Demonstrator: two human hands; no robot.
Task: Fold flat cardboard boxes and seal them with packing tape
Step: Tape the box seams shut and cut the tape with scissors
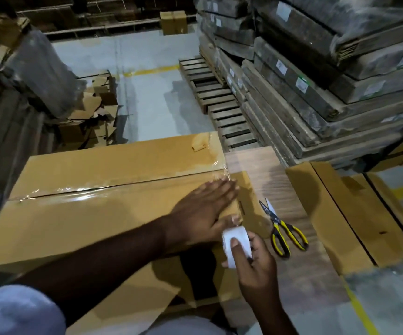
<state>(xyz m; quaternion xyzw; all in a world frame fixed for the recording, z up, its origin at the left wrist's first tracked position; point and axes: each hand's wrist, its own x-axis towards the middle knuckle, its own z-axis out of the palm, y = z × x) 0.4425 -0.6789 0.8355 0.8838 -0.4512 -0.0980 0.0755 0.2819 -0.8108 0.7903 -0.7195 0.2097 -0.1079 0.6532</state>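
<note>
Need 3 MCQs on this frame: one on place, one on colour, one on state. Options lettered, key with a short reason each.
1. Where do the scissors lie?
A. on the box
B. right of the box, on the wood-grain surface
C. in a hand

2. What colour are the scissor handles?
A. red
B. all blue
C. yellow and black

3. What is the left hand doing?
A. lying flat, fingers straight, on the box
B. gripping the scissors
C. hanging idle

Key: B, they rest beside the box's right end; C, the handle loops show it; A, while the right hand grips the tape roll.
</note>
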